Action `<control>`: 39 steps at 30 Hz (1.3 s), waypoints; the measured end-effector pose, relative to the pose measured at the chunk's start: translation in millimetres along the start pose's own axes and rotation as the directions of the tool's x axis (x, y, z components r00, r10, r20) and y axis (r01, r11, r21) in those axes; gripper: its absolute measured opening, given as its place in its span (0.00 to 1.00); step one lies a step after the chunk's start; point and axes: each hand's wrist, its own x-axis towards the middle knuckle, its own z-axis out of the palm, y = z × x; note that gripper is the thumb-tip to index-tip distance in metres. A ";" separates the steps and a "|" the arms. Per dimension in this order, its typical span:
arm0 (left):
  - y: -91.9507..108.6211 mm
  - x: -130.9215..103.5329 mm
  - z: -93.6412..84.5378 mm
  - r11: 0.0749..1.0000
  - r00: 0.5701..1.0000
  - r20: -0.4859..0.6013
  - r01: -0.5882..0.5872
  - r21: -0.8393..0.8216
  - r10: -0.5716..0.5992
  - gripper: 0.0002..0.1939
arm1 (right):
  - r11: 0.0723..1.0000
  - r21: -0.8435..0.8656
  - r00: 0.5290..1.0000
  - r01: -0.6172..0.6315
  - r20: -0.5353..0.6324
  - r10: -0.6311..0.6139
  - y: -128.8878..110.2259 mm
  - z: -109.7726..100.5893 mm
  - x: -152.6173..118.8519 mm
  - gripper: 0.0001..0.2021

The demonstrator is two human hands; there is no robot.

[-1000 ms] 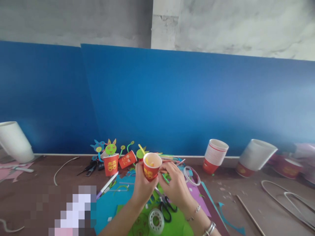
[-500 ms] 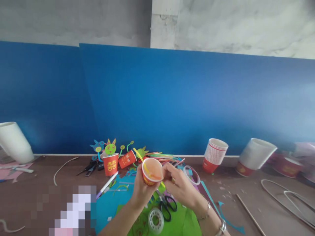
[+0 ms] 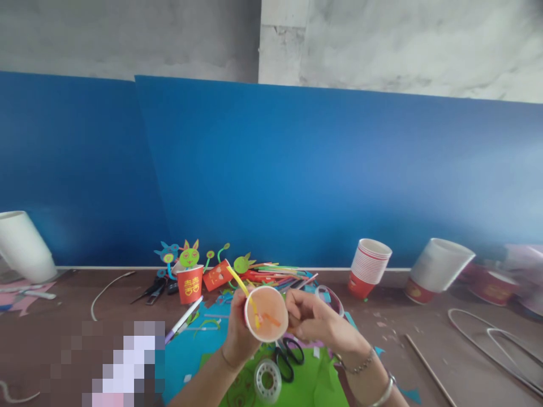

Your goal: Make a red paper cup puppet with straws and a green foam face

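A tall blue partition [image 3: 297, 175] spans the scene beneath a grey concrete wall [image 3: 403, 45], its foot meeting the back edge of a brown tabletop [image 3: 72, 299], where a blue paper sheet [image 3: 190, 353] is partly covered by a green paper sheet [image 3: 314, 384]. A leaning stack of white cups [image 3: 441, 268] stands at right, with a narrower stack of nested paper cups [image 3: 370, 263] between it and the workers' materials; a stretch of tabletop separates both from the right hand [image 3: 320, 319]. That hand, fingers curled, sits at the right rim of a paper cup [image 3: 271, 299]; whether it pinches anything cannot be told. The left hand [image 3: 240, 328] is wrapped around the cup's left side, holding it above the sheets with its mouth tipped toward the camera. Behind, a red cup [image 3: 190, 285] stands upright close to the partition, leaving little depth there. Nearer the lower edge, black-handled scissors [image 3: 278, 357] and a roll of tape [image 3: 275, 390] lie on the green sheet, below the cup. A yellow straw [image 3: 238, 281] crosses the cup's upper-left rim; a short orange strip [image 3: 271, 320] shows inside.
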 end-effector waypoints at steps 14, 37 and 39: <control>8.5 2.4 -2.8 0.986 0.980 0.110 -0.163 -0.018 0.164 0.31 | 0.864 -0.483 0.977 -0.141 -0.209 0.042 2.3 -6.8 4.1 0.06; 12.7 14.2 -4.0 0.989 0.980 0.199 0.058 -0.139 -0.029 0.27 | 0.801 -0.588 0.986 -0.110 -0.168 0.012 -8.0 -1.8 0.8 0.11; 9.7 14.6 -4.1 0.999 0.976 0.217 0.026 -0.032 -0.018 0.27 | 0.762 -0.633 0.936 -0.136 -0.335 -0.111 -9.2 0.1 0.9 0.10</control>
